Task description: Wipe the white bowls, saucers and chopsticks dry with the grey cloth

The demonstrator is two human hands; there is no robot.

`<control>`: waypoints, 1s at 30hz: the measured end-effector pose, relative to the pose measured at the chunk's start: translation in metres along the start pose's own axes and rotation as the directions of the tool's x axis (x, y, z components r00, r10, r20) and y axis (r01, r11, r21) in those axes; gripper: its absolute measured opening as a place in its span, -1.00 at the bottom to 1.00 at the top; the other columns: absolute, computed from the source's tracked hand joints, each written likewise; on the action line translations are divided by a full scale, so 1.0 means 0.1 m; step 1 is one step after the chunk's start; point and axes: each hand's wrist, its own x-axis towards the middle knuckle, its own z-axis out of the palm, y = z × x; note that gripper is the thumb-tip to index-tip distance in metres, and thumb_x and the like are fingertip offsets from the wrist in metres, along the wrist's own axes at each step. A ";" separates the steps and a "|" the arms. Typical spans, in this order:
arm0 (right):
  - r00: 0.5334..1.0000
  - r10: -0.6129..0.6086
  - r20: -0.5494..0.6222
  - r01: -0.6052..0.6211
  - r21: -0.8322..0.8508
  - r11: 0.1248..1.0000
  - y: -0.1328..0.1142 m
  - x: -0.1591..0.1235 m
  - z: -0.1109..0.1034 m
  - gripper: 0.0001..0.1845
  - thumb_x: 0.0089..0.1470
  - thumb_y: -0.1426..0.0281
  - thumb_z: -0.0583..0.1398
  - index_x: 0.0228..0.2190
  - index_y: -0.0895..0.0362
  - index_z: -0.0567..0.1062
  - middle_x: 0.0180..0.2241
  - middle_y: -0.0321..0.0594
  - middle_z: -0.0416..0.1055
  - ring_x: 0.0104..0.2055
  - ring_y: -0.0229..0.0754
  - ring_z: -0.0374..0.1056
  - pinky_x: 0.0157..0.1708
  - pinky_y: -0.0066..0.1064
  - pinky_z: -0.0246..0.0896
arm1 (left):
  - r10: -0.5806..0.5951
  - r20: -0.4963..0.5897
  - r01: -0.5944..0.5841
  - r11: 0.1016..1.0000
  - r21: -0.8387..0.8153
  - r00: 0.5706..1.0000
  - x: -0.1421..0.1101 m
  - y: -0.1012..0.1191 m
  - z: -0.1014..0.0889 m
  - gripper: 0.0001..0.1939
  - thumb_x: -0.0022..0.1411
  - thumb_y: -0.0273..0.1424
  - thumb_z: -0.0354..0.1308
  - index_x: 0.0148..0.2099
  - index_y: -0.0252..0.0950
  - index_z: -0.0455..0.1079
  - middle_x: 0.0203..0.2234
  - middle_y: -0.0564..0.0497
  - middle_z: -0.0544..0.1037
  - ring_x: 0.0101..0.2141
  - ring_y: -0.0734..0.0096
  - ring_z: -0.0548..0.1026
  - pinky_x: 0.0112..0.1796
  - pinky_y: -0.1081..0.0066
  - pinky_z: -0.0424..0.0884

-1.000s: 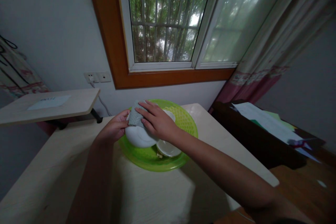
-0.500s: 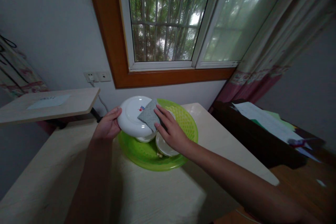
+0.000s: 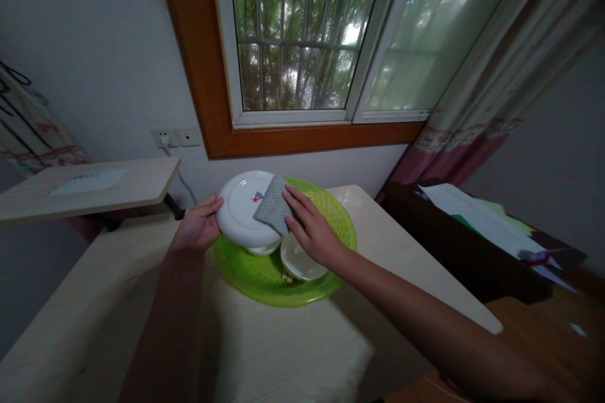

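My left hand (image 3: 201,225) grips the left rim of a white plate (image 3: 239,208), tilted so its underside with a small red and blue mark faces me. Against the plate's right part, my right hand (image 3: 314,227) presses a grey cloth (image 3: 275,204), fingers bent over the cloth's edge. Below the plate is a green plastic basket (image 3: 278,298) on the table. A white bowl (image 3: 302,262) sits in it under my right hand, and another white bowl (image 3: 263,250) shows partly beneath the plate. A small light-brown piece (image 3: 287,276) lies beside the first bowl.
The basket stands on a pale wooden table (image 3: 293,352). To the left is a raised wooden shelf (image 3: 142,179) with a paper label (image 3: 89,182). A window (image 3: 307,44) is behind. Papers (image 3: 477,220) lie on dark furniture at the right.
The plate and both hands have shifted slightly to the right. The cloth has moved right along with my right hand and stays against the plate.
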 end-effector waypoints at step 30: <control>0.996 -0.068 0.062 0.072 -0.074 0.995 -0.02 0.30 0.06 -0.36 0.33 0.35 0.08 0.38 -0.05 0.11 0.40 -0.13 0.06 0.43 -0.02 -0.01 0.40 0.06 -0.07 | -0.090 0.303 0.032 0.981 0.189 0.949 -0.14 -0.03 0.19 -0.65 0.01 -0.46 0.44 -0.15 -0.34 0.43 -0.31 -0.06 0.60 -0.35 0.31 0.57 -0.31 0.42 0.46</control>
